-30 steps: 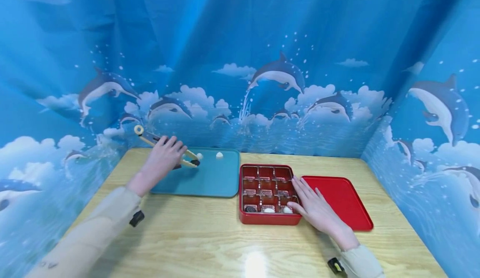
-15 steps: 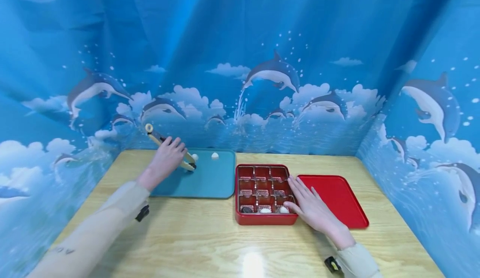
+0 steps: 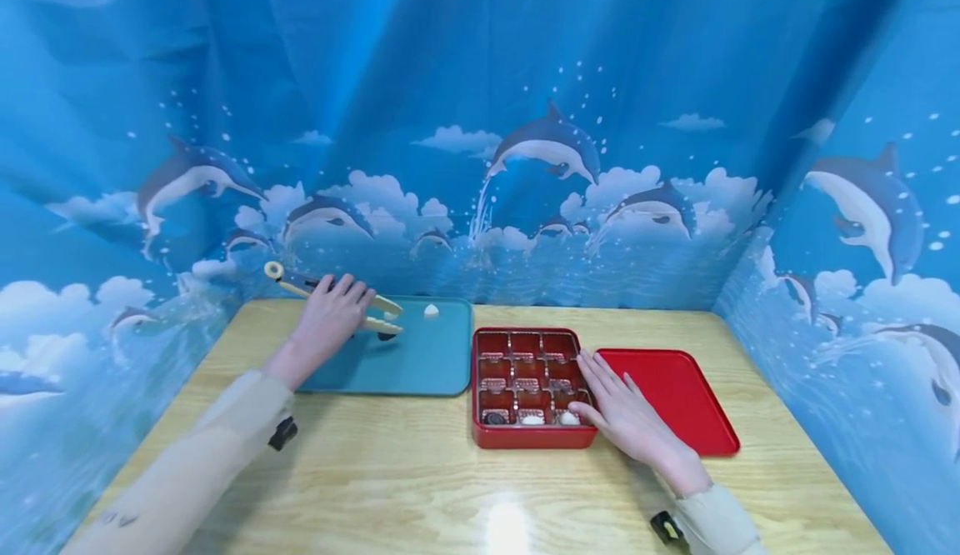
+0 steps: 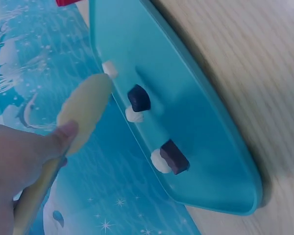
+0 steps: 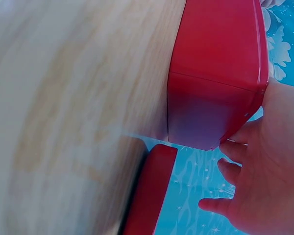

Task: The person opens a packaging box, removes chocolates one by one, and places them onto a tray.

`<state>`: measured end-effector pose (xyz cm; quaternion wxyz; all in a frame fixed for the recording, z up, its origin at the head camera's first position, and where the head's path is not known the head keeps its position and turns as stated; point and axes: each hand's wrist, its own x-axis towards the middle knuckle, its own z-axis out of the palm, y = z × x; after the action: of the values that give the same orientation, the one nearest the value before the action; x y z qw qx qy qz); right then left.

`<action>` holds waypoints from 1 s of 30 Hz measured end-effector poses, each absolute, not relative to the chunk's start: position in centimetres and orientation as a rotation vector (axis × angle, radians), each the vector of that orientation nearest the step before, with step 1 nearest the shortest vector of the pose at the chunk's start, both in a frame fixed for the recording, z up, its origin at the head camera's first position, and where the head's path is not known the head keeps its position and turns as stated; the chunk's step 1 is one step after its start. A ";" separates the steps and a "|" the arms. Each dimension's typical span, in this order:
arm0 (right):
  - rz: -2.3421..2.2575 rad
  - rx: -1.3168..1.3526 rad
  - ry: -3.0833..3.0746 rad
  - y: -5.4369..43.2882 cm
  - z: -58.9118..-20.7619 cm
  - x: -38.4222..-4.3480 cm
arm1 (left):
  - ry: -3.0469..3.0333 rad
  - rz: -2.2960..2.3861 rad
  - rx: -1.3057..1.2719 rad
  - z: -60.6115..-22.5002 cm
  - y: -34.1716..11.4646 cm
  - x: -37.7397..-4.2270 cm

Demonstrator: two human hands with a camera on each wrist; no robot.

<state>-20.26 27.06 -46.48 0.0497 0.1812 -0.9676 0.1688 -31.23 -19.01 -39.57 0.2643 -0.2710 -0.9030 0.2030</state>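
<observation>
My left hand [image 3: 335, 315] grips cream-tipped tongs [image 3: 388, 305] over the teal tray [image 3: 427, 363]; the tong tips stand apart. In the left wrist view one tong arm [image 4: 85, 110] shows, near a dark chocolate [image 4: 139, 98] on the tray. A brown chocolate [image 4: 175, 156] lies beside a white one [image 4: 160, 160]; another white piece [image 4: 134, 114] touches or nearly touches the dark one, and a third [image 4: 109, 68] sits farther along. My right hand [image 3: 626, 413], fingers straight, rests against the right side of the red divided box [image 3: 536, 438].
Along the box's front row sit a dark chocolate [image 3: 494, 418] and two white ones [image 3: 532, 419], each in its own compartment. A red lid [image 3: 682, 397] lies right of the box on the wooden table [image 3: 405, 472]. Behind hangs a blue dolphin curtain [image 3: 420, 122].
The tong tips were together at the dark chocolate half a second ago and are now spread. The view shifted slightly early on; the right hand stays at the box.
</observation>
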 end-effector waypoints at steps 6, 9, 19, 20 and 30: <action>0.514 0.543 -2.962 27.2 -46.4 -20.3 | -2.398 0.432 -0.739 -39.1 -17.9 -29.7; 0.509 0.538 -2.982 27.2 -46.5 -20.4 | -2.392 0.422 -0.731 -39.0 -16.9 -28.8; 0.510 0.565 -2.948 27.0 -46.4 -20.3 | -2.272 0.356 -0.781 -39.6 -13.4 -27.7; 0.510 0.562 -2.952 27.0 -46.4 -20.3 | -2.277 0.348 -0.786 -39.6 -13.0 -27.7; 0.499 0.564 -2.947 27.0 -46.5 -20.2 | -2.261 0.335 -0.871 -38.6 -7.9 -27.4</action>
<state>-20.22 26.99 -46.55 0.0501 0.1851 -0.9677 0.1638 -27.36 -7.91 -38.55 0.3411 -0.3347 -0.8690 0.1286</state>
